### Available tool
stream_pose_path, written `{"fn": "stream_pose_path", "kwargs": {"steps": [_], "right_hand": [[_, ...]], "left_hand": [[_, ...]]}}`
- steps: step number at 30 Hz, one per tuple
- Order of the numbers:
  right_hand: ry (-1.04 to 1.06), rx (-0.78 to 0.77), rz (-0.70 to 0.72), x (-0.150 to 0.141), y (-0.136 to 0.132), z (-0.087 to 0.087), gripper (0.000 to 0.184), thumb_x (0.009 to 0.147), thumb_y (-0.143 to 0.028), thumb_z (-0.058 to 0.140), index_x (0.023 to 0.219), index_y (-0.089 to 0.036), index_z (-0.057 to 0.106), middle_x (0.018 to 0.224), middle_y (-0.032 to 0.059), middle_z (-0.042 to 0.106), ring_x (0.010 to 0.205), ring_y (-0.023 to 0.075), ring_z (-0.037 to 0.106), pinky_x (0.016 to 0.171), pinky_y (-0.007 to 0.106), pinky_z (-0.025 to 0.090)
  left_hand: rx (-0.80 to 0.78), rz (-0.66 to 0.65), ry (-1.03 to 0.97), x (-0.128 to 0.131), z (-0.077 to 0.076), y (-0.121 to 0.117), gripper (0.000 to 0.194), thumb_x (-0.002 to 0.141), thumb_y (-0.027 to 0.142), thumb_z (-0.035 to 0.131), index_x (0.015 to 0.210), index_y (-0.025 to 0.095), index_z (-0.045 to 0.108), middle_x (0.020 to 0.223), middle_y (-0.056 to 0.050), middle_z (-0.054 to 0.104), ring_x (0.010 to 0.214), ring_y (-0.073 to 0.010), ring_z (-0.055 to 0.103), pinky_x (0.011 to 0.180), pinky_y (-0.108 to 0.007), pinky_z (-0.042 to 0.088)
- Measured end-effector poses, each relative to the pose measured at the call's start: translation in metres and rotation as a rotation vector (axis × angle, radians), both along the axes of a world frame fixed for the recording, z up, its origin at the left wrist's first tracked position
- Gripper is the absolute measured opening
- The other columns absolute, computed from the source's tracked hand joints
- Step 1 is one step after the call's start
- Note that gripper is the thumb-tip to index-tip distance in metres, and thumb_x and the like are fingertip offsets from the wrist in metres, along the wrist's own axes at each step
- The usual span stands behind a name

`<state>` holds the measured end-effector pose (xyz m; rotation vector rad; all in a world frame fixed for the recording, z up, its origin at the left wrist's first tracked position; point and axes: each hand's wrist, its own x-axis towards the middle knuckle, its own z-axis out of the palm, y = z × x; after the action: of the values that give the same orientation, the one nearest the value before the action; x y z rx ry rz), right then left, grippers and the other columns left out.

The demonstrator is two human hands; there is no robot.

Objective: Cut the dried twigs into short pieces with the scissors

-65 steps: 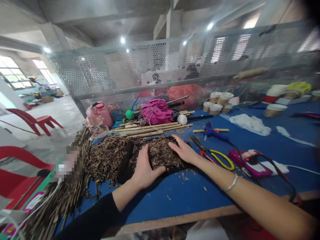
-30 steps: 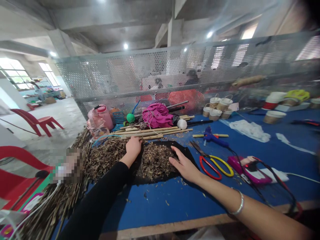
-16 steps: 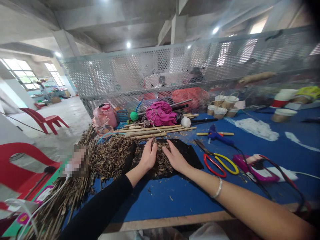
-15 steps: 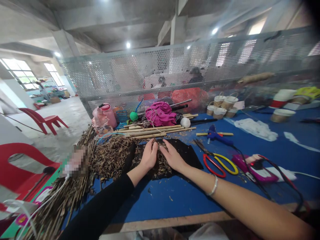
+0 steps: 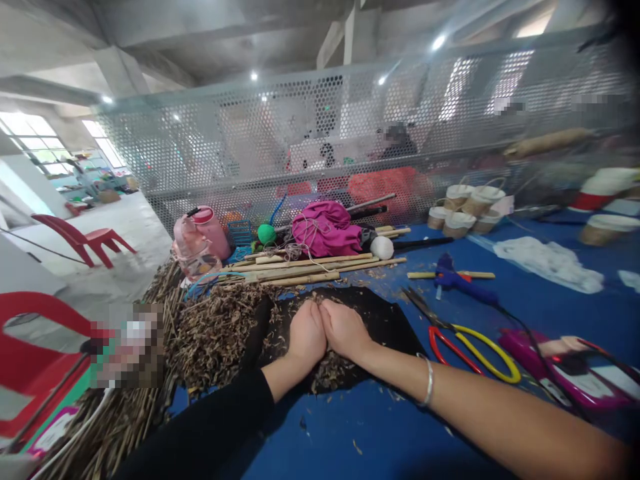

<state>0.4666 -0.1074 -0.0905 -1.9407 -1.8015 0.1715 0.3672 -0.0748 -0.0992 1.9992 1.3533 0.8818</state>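
The left hand (image 5: 306, 337) and right hand (image 5: 346, 330) are pressed together side by side over the black cloth (image 5: 387, 323), fingers curled; I cannot tell whether they grip anything, as their palms are hidden; brown flakes (image 5: 333, 375) lie on the cloth beneath and just on the near side of them, with a few scattered around; the cloth lies on the blue table (image 5: 320, 440); left of it sits a larger heap (image 5: 213, 333) of dry bits, touching a spread of stalks (image 5: 127, 417); beyond the cloth lie pale sticks (image 5: 300, 272), near a magenta bundle (image 5: 325, 230) and a white ball (image 5: 383, 248); to its right lie open scissors (image 5: 447, 326), one handle red, one yellow; a blue glue gun (image 5: 465, 283) lies farther back.
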Motion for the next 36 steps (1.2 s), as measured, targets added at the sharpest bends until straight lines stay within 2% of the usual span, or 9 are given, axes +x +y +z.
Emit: {"fn": "stream_pose_path", "kwargs": {"steps": [4, 8, 13, 19, 21, 24, 28, 32, 36], "right_hand": [[0.041, -0.048, -0.034, 0.004, 0.011, 0.0, 0.034, 0.092, -0.031, 0.029, 0.074, -0.02, 0.055, 0.074, 0.0056, 0.065, 0.066, 0.0169, 0.057, 0.057, 0.027, 0.026], [0.099, -0.034, -0.029, 0.005, 0.005, 0.001, 0.037, 0.093, -0.034, 0.025, 0.081, -0.021, 0.057, 0.08, 0.0055, 0.066, 0.074, 0.0179, 0.059, 0.06, 0.025, 0.03], [0.202, -0.027, 0.103, 0.012, -0.01, 0.017, 0.042, 0.093, -0.044, 0.022, 0.103, -0.022, 0.056, 0.098, 0.0048, 0.066, 0.092, 0.0181, 0.06, 0.077, 0.027, 0.039], [0.259, -0.029, 0.16, 0.035, -0.033, 0.043, 0.06, 0.091, -0.054, 0.017, 0.133, -0.016, 0.037, 0.137, 0.0104, 0.043, 0.126, 0.02, 0.04, 0.101, 0.031, 0.031], [0.167, -0.034, 0.091, 0.05, -0.044, 0.046, 0.058, 0.091, -0.051, 0.021, 0.134, -0.015, 0.037, 0.139, 0.0095, 0.041, 0.127, 0.0191, 0.037, 0.103, 0.029, 0.029], [-0.12, -0.168, -0.135, 0.075, -0.065, 0.044, 0.046, 0.09, -0.043, 0.032, 0.124, -0.016, 0.047, 0.126, 0.0117, 0.053, 0.115, 0.0213, 0.05, 0.095, 0.029, 0.036], [-0.29, -0.316, -0.379, 0.102, -0.093, 0.034, 0.038, 0.084, -0.031, 0.046, 0.111, -0.006, 0.055, 0.107, 0.0248, 0.057, 0.1, 0.0357, 0.056, 0.081, 0.044, 0.041], [-0.347, -0.355, -0.447, 0.115, -0.107, 0.027, 0.042, 0.085, -0.036, 0.044, 0.116, -0.008, 0.053, 0.105, 0.0236, 0.057, 0.1, 0.0369, 0.055, 0.08, 0.044, 0.041], [-0.367, -0.366, -0.479, 0.129, -0.109, 0.021, 0.047, 0.089, -0.036, 0.034, 0.125, -0.008, 0.044, 0.109, 0.0237, 0.055, 0.1, 0.0338, 0.057, 0.081, 0.041, 0.04]], "left_hand": [[-0.027, 0.001, 0.026, 0.001, 0.003, 0.009, 0.031, 0.09, 0.024, 0.026, 0.066, 0.02, 0.046, 0.065, -0.002, 0.054, 0.062, -0.0145, 0.049, 0.063, -0.027, 0.037], [-0.091, -0.131, -0.109, -0.01, 0.01, 0.015, 0.038, 0.091, 0.033, 0.026, 0.074, 0.018, 0.056, 0.082, -0.006, 0.065, 0.079, -0.0174, 0.058, 0.075, -0.028, 0.042], [-0.207, -0.127, -0.287, -0.035, 0.023, 0.024, 0.054, 0.092, 0.042, 0.018, 0.085, 0.017, 0.065, 0.091, -0.006, 0.068, 0.088, -0.0179, 0.061, 0.08, -0.026, 0.044], [0.194, -0.07, -0.158, -0.056, 0.036, 0.001, 0.026, 0.085, 0.032, 0.046, 0.089, 0.016, 0.065, 0.088, -0.006, 0.064, 0.082, -0.0169, 0.058, 0.077, -0.027, 0.044], [0.283, -0.138, -0.088, -0.056, 0.036, -0.012, 0.024, 0.081, 0.034, 0.053, 0.092, 0.017, 0.066, 0.086, -0.005, 0.061, 0.075, -0.0153, 0.056, 0.073, -0.027, 0.045], [0.346, -0.207, 0.018, -0.049, 0.031, -0.022, 0.032, 0.075, 0.037, 0.061, 0.1, 0.018, 0.065, 0.087, -0.006, 0.059, 0.076, -0.0162, 0.057, 0.073, -0.028, 0.046], [0.322, -0.196, 0.082, -0.044, 0.028, -0.015, 0.02, 0.078, 0.029, 0.059, 0.088, 0.017, 0.07, 0.082, -0.007, 0.064, 0.077, -0.0175, 0.06, 0.076, -0.029, 0.046], [0.21, -0.162, 0.001, -0.051, 0.025, -0.002, 0.019, 0.081, 0.022, 0.053, 0.081, 0.018, 0.071, 0.084, -0.005, 0.069, 0.08, -0.0168, 0.063, 0.08, -0.029, 0.046], [0.177, -0.165, -0.086, -0.06, 0.018, 0.0, 0.02, 0.08, 0.024, 0.055, 0.093, 0.016, 0.068, 0.087, -0.005, 0.068, 0.081, -0.0156, 0.062, 0.08, -0.028, 0.047]]}}
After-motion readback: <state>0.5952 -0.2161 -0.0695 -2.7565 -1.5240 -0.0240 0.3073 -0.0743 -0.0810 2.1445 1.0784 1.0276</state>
